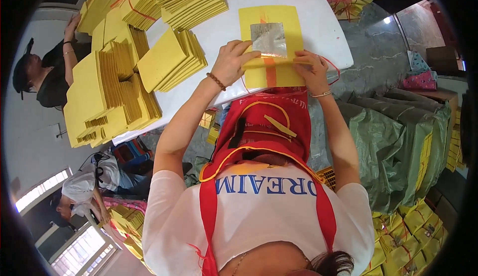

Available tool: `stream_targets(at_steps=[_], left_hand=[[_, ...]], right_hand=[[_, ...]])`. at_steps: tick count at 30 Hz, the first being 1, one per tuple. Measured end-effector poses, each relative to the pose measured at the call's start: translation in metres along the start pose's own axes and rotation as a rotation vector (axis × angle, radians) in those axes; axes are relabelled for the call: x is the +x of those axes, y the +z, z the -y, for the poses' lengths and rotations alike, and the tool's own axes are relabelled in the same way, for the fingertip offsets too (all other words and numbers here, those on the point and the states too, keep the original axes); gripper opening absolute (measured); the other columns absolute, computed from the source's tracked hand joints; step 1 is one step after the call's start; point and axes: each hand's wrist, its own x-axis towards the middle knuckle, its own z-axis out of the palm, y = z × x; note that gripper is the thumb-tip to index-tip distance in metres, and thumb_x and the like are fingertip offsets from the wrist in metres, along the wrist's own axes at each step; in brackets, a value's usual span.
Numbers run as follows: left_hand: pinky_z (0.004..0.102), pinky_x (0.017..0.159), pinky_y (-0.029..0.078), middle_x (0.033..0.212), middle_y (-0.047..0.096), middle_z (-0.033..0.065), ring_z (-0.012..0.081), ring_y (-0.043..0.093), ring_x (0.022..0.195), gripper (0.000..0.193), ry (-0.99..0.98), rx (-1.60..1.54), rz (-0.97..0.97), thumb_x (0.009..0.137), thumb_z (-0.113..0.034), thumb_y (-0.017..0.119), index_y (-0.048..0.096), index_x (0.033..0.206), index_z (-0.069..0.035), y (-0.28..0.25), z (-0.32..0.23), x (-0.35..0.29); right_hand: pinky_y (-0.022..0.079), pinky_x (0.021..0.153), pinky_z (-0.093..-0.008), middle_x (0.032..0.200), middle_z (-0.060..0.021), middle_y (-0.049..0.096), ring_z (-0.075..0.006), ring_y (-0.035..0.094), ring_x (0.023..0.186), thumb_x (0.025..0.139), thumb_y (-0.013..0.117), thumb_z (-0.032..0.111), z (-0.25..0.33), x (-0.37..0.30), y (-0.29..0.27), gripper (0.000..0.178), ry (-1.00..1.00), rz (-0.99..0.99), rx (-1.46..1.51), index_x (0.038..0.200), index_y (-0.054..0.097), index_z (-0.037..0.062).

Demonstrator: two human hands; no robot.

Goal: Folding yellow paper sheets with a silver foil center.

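On the white table in front of me lies a sheet of yellow paper [294, 19] with an orange band down its middle and a silver foil square [269, 38] on it. A narrow yellow fold or strip runs across just below the foil. My left hand [232, 62] pinches its left end, thumb and fingers bent over the paper. At its right end my right hand [313, 71] closes on the yellow paper too. A thin red cord [338, 70] loops out beside my right hand; where its ends go is hidden.
Several stacks of folded yellow paper [172, 59] fill the left part of the white table [318, 24]. A person [50, 74] reaches to a stack at the far left; another person [97, 181] sits lower left. Large green sacks [378, 141] stand right; yellow bundles [408, 236] lie behind them.
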Motion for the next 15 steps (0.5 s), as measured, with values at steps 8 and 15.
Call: stream_targets(at_steps=[8,15], left_hand=[[0.0383,0.086,0.039,0.116,0.057,0.0059,0.0257,0.051,0.105,0.047,0.103,0.126,-0.145,0.072,-0.003,0.056,0.059,0.115,-0.018,-0.021,-0.024,-0.014],[0.0387,0.078,0.045,0.097,0.062,0.0136,0.0316,0.057,0.091,0.029,0.006,-0.268,-0.091,0.080,-0.010,0.054,0.059,0.109,-0.008,-0.010,-0.032,-0.032]], right_hand=[[0.034,0.089,-0.0370,0.119,-0.0047,0.057,-0.0237,0.052,0.110,0.075,0.064,0.023,0.038,0.003,-0.023,0.032,-0.264,-0.181,-0.337,0.106,0.062,0.0131],[0.033,0.090,-0.0378,0.109,-0.0031,0.062,-0.0205,0.056,0.105,0.073,0.063,0.020,0.033,-0.014,-0.027,0.027,-0.315,0.142,-0.233,0.100,0.064,0.0142]])
